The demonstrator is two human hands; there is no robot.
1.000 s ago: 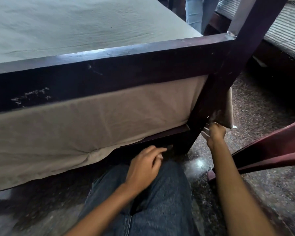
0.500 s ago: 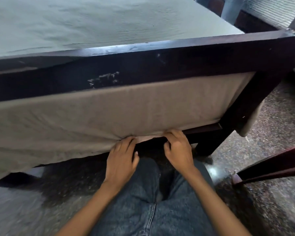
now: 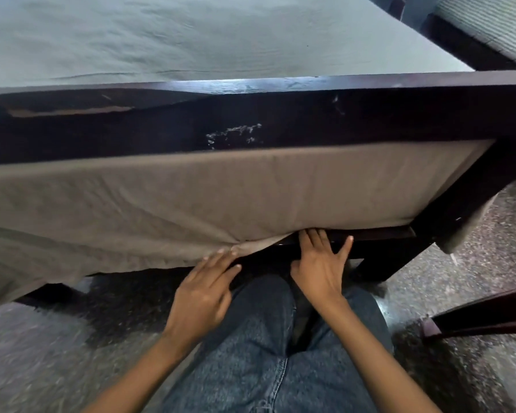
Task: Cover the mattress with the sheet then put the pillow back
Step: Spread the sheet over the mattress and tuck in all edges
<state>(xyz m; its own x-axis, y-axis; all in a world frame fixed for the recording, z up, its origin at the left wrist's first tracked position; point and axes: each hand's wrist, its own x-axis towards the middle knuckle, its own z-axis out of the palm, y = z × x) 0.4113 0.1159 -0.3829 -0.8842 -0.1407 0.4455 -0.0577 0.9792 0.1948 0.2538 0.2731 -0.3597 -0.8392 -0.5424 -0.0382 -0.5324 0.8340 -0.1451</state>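
I judge this the tucking step: my left grip [image 3: 203, 289], fingers straight, touches the loose hem of the sheet [image 3: 191, 198] hanging just above it, my right grip [image 3: 320, 263] lies spread against the bed rail [image 3: 379, 234] alongside, and next the slack needs pushing under.

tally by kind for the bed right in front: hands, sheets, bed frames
hands: 2, left hand and right hand, both at the sheet's lower edge
sheet: 1, hanging down the side
bed frame: 1, dark wood
total: 4
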